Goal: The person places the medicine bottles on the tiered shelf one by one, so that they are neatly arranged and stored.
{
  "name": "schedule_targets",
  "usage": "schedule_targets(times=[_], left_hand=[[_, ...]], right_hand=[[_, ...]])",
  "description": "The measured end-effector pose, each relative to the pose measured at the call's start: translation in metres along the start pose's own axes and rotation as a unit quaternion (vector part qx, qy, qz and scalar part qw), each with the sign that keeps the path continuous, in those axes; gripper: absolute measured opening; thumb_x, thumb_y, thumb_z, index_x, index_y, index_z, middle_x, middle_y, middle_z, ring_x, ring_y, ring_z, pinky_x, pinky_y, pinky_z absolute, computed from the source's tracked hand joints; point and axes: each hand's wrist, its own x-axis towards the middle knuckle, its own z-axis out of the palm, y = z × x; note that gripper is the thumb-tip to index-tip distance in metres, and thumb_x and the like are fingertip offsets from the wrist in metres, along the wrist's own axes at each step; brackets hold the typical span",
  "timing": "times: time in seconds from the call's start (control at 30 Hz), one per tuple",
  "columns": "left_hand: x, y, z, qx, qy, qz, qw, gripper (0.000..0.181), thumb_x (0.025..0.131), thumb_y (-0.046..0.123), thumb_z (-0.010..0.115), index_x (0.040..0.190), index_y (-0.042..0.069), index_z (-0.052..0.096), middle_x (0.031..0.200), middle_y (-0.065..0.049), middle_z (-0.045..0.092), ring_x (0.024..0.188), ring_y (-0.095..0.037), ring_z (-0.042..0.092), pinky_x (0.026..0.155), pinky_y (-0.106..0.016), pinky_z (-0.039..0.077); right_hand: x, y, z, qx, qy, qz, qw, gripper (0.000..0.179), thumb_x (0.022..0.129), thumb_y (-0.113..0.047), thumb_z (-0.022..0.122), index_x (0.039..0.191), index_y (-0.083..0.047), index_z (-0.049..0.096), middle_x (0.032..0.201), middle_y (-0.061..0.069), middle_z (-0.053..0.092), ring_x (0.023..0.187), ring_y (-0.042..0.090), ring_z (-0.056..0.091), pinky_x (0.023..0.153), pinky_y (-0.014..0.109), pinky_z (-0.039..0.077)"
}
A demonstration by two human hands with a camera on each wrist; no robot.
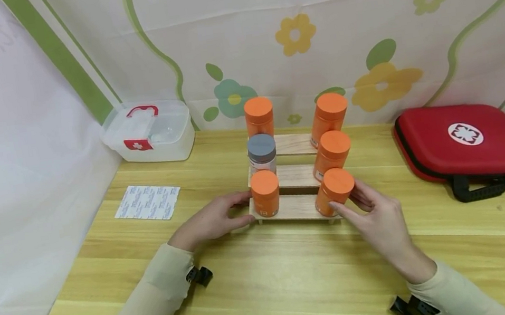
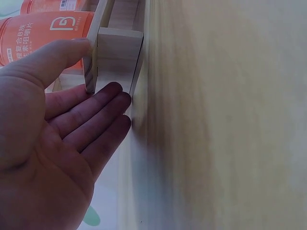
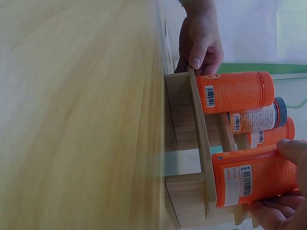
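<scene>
A three-tier wooden rack [image 1: 298, 205] stands on the table with two rows of bottles. My left hand [image 1: 215, 218] is at the left end of its lowest tier; in the left wrist view the thumb [image 2: 69, 50] and index finger pinch the board's end, the other fingers lying beside the leg. My right hand [image 1: 380, 215] grips the front right orange bottle [image 1: 337, 184] between thumb and fingers, its base at the board. The front left orange bottle [image 1: 265, 193] stands on the same tier. Behind it is a grey-capped bottle [image 1: 262, 153].
More orange bottles [image 1: 258, 114] occupy the upper tiers. A clear first-aid box [image 1: 151, 133] is at the back left, with a printed white packet [image 1: 148, 202] in front of it. To the right lies a red first-aid case [image 1: 466, 140]. A patterned curtain [image 1: 225, 22] hangs behind the table.
</scene>
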Motion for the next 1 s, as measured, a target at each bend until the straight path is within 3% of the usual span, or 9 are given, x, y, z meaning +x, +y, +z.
schedule_targets(times=[0.23, 0.5, 0.77, 1.0], left_hand=[[0.001, -0.001, 0.000, 0.003, -0.004, 0.005, 1.0000, 0.068, 0.103, 0.040, 0.074, 0.162, 0.015, 0.050, 0.162, -0.004, 0.057, 0.151, -0.028, 0.053, 0.129, -0.052, 0.040], [-0.002, -0.002, -0.004, -0.005, 0.004, -0.001, 1.0000, 0.065, 0.105, 0.044, 0.070, 0.162, 0.017, 0.051, 0.163, -0.002, 0.056, 0.152, -0.028, 0.052, 0.129, -0.054, 0.040], [-0.007, -0.002, -0.010, 0.008, 0.083, 0.029, 0.9961, 0.046, 0.111, 0.034, 0.062, 0.153, 0.016, 0.060, 0.156, -0.005, 0.063, 0.148, -0.031, 0.057, 0.124, -0.057, 0.046], [-0.010, 0.005, -0.014, 0.008, 0.172, 0.065, 0.9830, 0.043, 0.116, 0.033, 0.050, 0.150, 0.010, 0.061, 0.155, -0.007, 0.063, 0.150, -0.031, 0.054, 0.126, -0.056, 0.044]], right_hand=[[-0.001, 0.004, -0.006, 0.033, -0.011, -0.014, 0.9993, 0.070, 0.077, 0.011, 0.091, 0.142, 0.003, 0.067, 0.133, 0.027, 0.072, 0.120, -0.016, 0.063, 0.095, 0.010, 0.055], [0.005, 0.008, -0.019, 0.084, -0.011, -0.082, 0.9930, 0.080, 0.070, 0.031, 0.081, 0.144, 0.008, 0.063, 0.139, 0.031, 0.067, 0.131, 0.001, 0.067, 0.102, 0.015, 0.055], [0.014, 0.012, -0.033, 0.057, 0.010, -0.092, 0.9940, 0.064, 0.083, 0.023, 0.075, 0.144, 0.004, 0.066, 0.140, 0.026, 0.070, 0.130, 0.001, 0.068, 0.103, 0.014, 0.056], [0.028, 0.014, -0.044, -0.003, 0.031, -0.121, 0.9922, 0.053, 0.093, 0.012, 0.068, 0.144, -0.001, 0.068, 0.134, 0.023, 0.075, 0.126, -0.005, 0.068, 0.105, 0.007, 0.050]])
